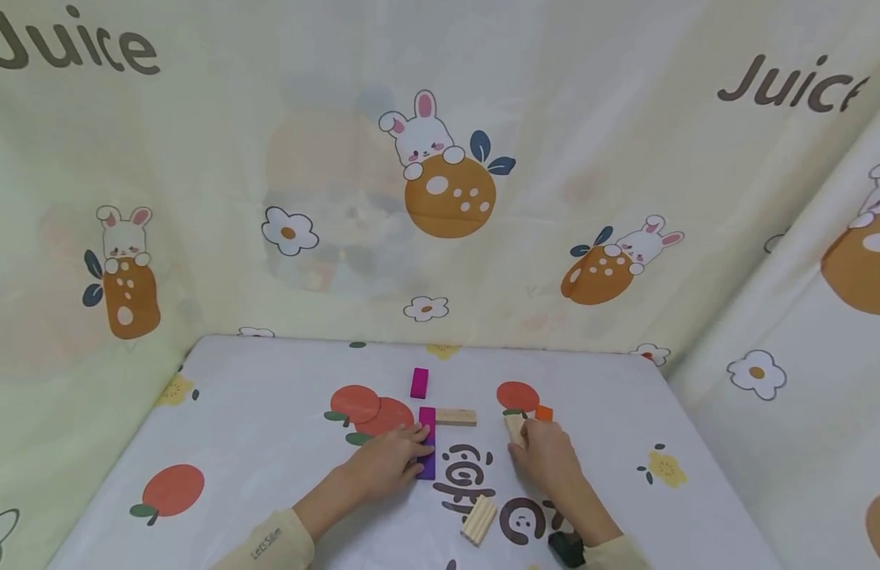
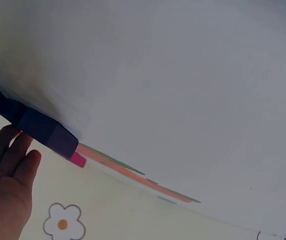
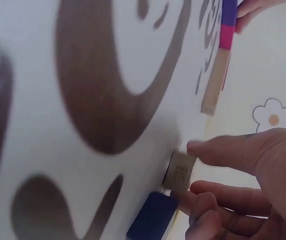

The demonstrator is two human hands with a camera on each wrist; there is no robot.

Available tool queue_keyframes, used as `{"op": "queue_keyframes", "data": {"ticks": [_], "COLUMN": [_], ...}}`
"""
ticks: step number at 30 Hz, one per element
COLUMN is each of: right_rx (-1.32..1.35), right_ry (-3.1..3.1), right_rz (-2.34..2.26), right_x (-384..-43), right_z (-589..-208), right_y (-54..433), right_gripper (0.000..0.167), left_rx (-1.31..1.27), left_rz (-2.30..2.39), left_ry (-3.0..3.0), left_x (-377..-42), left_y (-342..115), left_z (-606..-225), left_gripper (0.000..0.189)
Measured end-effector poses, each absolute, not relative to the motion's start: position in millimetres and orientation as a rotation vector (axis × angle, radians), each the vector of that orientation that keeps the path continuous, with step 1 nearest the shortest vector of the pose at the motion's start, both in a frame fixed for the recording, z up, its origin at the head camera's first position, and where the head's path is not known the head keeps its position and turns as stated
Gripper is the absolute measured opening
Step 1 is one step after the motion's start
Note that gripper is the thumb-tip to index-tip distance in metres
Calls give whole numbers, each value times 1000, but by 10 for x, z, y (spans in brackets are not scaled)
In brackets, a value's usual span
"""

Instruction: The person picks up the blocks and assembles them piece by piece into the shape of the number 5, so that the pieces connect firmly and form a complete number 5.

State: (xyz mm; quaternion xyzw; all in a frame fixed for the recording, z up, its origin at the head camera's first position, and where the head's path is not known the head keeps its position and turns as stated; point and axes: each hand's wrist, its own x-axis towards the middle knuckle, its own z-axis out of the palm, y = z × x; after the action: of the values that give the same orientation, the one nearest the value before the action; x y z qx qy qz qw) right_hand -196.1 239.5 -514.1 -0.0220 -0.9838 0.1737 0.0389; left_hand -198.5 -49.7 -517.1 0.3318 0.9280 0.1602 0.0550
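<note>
A line of magenta and purple blocks (image 1: pixel 427 443) lies on the printed cloth in the head view. My left hand (image 1: pixel 391 463) rests against its left side, fingertips touching the blocks. In the left wrist view those fingers (image 2: pixel 25 155) are fairly straight alongside the dark row. A plain wooden block (image 1: pixel 455 417) extends rightward from the row's far end. My right hand (image 1: pixel 550 459) pinches another wooden block (image 3: pixel 178 172) between thumb and fingers, low over the cloth. Beside it in the right wrist view is a blue block (image 3: pixel 152 216), which the hand hides in the head view.
A separate magenta block (image 1: pixel 420 383) stands beyond the row. An orange block (image 1: pixel 544 413) shows just past my right hand. Nearer me lie several wooden blocks (image 1: pixel 478 520) side by side and a dark green object (image 1: pixel 566 548) by the right sleeve. Patterned curtain (image 1: pixel 340 261) borders the table.
</note>
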Motion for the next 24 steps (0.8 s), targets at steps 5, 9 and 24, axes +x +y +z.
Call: {"op": "queue_keyframes", "data": {"ticks": [5, 9, 24], "right_rx": [25, 240, 530], "right_ry": [-3015, -3061, -3213], "right_rz": [557, 613, 634], "right_x": [-1902, -1854, -1785], "right_z": [-5056, -4976, -4918], "right_y": [2319, 2226, 2189], "right_gripper": [28, 29, 34], "left_rx": [1008, 1018, 1018], "left_rz": [496, 503, 486], "left_ry": [2819, 2820, 2817], "left_x": [-1981, -1976, -2002], "left_y": [-500, -507, -505], "left_z": [-5158, -5145, -5190], "left_gripper": [36, 35, 36]}}
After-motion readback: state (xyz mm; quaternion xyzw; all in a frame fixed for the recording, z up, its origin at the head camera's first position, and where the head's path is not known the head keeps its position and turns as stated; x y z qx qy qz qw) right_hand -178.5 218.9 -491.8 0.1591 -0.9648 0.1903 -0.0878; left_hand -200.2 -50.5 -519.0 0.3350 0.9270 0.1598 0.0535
